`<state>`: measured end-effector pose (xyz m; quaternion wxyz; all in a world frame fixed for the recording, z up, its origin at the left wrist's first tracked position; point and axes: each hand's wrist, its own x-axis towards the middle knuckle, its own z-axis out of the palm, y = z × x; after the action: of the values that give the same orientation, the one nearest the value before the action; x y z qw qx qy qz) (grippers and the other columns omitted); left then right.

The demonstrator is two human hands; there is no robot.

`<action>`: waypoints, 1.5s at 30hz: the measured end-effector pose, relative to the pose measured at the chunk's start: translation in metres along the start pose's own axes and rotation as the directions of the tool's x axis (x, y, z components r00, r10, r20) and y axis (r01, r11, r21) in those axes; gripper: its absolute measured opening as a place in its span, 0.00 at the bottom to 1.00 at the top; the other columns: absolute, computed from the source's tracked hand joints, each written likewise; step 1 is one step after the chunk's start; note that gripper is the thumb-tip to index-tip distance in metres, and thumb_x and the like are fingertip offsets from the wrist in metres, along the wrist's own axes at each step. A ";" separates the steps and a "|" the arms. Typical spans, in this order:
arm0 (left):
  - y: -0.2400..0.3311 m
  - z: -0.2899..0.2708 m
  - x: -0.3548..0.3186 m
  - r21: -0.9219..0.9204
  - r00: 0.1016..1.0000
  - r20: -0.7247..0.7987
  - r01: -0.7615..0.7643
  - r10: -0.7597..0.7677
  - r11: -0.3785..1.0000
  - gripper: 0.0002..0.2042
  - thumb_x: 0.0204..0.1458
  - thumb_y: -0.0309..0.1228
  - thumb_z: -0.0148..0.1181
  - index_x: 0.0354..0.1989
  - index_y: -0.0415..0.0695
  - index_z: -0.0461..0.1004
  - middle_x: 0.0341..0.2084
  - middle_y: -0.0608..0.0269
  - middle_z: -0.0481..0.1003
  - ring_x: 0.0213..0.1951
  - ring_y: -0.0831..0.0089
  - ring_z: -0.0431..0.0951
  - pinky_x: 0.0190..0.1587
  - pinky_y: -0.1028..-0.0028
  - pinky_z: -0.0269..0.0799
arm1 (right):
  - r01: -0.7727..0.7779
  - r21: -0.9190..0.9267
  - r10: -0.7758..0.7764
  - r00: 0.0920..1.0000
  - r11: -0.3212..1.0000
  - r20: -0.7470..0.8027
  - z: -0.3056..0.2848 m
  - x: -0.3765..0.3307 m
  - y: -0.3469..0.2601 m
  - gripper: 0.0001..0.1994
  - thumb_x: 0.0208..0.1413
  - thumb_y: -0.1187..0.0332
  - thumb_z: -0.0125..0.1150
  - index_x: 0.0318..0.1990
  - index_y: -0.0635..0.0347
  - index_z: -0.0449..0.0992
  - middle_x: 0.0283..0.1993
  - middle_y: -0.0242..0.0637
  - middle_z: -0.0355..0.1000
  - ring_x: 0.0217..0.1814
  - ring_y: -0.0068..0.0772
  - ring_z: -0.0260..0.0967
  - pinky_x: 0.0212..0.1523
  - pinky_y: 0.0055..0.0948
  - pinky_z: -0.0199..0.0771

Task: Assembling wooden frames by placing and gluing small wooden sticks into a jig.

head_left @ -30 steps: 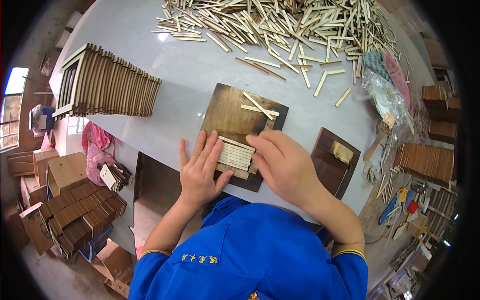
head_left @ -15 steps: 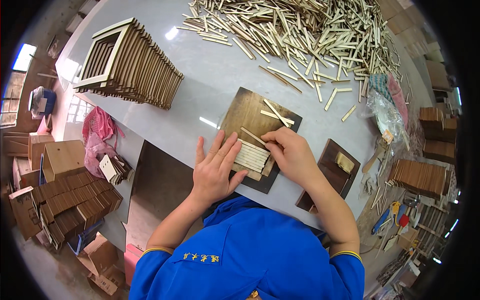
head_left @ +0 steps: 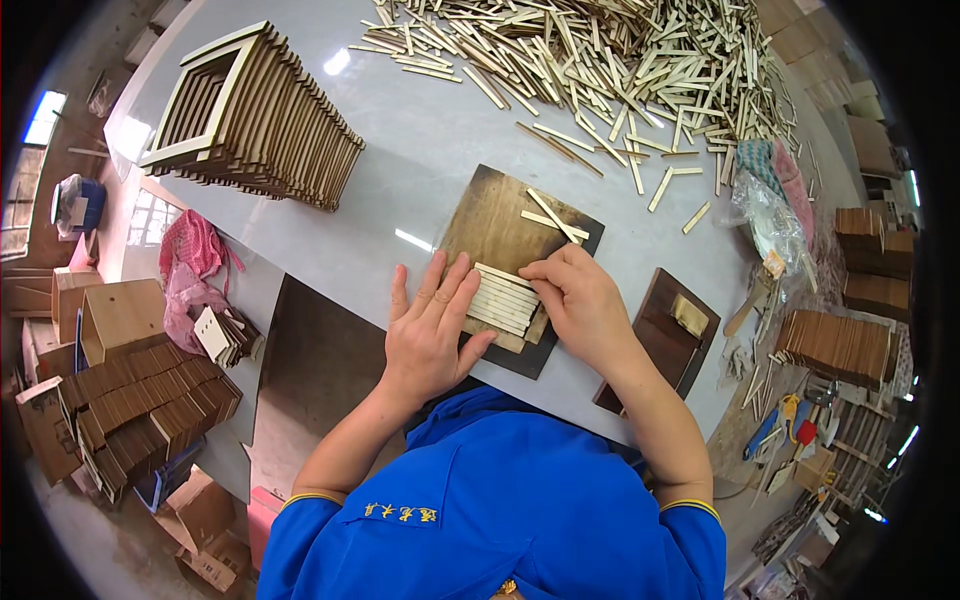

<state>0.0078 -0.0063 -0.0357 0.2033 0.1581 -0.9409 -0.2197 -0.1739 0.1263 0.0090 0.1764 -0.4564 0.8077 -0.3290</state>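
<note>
Several pale wooden strips (head_left: 500,305) lie side by side in a row on a dark-edged wooden board (head_left: 487,215). My left hand (head_left: 428,318) rests flat at the row's left end, fingers apart, fingertips touching the strips. At the opposite end, my right hand (head_left: 582,300) is closed in a pinch on the right tip of the top wooden strip (head_left: 503,273), which lies along the row's far edge. Its fingers hide that tip. Farther up the board, two loose strips (head_left: 552,214) cross each other.
A large heap of strips (head_left: 600,70) covers the far table. Stacked wooden frames (head_left: 270,120) stand at far left. Right of the board sit a dark wooden tray (head_left: 655,345) with a yellowish block and a plastic bag (head_left: 765,225). Below left are stacked wood pieces (head_left: 150,400).
The strip in my right hand has come down from a slant to lie against the row. My left hand stays almost in place.
</note>
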 end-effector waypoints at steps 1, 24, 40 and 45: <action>0.000 0.000 0.000 0.000 1.000 0.002 0.001 -0.001 1.000 0.32 0.59 0.47 0.65 0.67 0.40 0.72 0.70 0.55 0.72 0.76 0.54 0.64 0.78 0.46 0.43 | 0.008 0.004 -0.008 1.000 1.000 -0.014 0.000 -0.001 0.001 0.06 0.60 0.77 0.64 0.43 0.61 0.84 0.39 0.34 0.73 0.34 0.33 0.72 0.36 0.29 0.74; 0.000 -0.001 0.002 -0.006 1.000 0.021 0.008 -0.007 1.000 0.34 0.59 0.47 0.65 0.69 0.40 0.70 0.69 0.56 0.72 0.75 0.53 0.65 0.79 0.45 0.42 | 0.013 -0.067 -0.016 0.999 0.998 -0.033 -0.005 -0.028 0.006 0.06 0.58 0.78 0.65 0.42 0.59 0.79 0.41 0.34 0.70 0.33 0.37 0.74 0.36 0.32 0.77; 0.001 0.000 0.004 0.010 1.000 0.029 -0.001 0.001 1.000 0.33 0.59 0.48 0.65 0.68 0.40 0.71 0.68 0.56 0.74 0.74 0.53 0.66 0.78 0.46 0.44 | -0.029 0.147 0.040 0.996 0.989 -0.074 -0.002 -0.028 0.011 0.04 0.57 0.80 0.66 0.39 0.62 0.80 0.38 0.33 0.72 0.31 0.32 0.70 0.33 0.28 0.72; -0.001 0.001 0.003 0.004 1.000 0.019 -0.007 0.007 1.000 0.32 0.60 0.49 0.64 0.68 0.39 0.72 0.67 0.55 0.74 0.74 0.53 0.67 0.78 0.46 0.44 | -0.082 0.218 0.097 0.993 0.973 -0.061 -0.004 -0.027 0.010 0.04 0.56 0.80 0.66 0.37 0.63 0.80 0.38 0.33 0.73 0.30 0.30 0.68 0.32 0.26 0.70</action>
<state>0.0049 -0.0075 -0.0364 0.1949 0.1535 -0.9438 -0.2185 -0.1683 0.1541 0.0044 0.2103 -0.3858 0.7928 -0.4223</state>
